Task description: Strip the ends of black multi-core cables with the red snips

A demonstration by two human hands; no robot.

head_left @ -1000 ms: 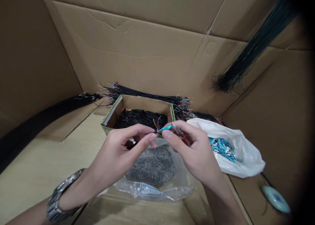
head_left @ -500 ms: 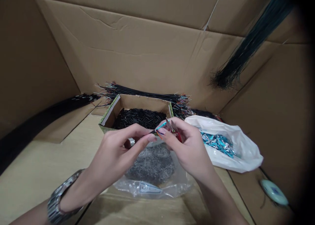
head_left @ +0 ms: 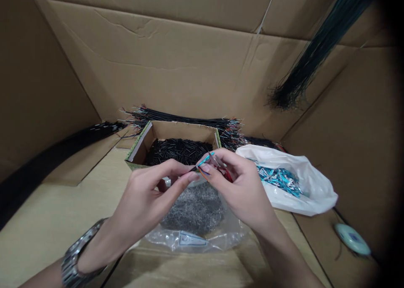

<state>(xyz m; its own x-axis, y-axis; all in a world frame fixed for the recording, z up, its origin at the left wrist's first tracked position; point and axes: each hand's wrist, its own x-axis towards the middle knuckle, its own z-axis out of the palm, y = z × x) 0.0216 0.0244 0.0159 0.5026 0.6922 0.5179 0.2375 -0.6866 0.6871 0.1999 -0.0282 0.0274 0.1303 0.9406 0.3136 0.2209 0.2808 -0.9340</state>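
our left hand [head_left: 148,191] pinches a cable [head_left: 192,169], our right hand [head_left: 241,185] clasps scissors [head_left: 226,173]; the far box [head_left: 186,131] holds black pieces [head_left: 178,151].

Dim light, right edge darkly vignetted.

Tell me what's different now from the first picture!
The orange wire at the end of the black cable stuck up before; now it points down by the right hand. The blue strip slants up more steeply. I see nothing let go: the left hand still pinches the cable, the right still holds red-handled scissors. The box and white bag stayed put.
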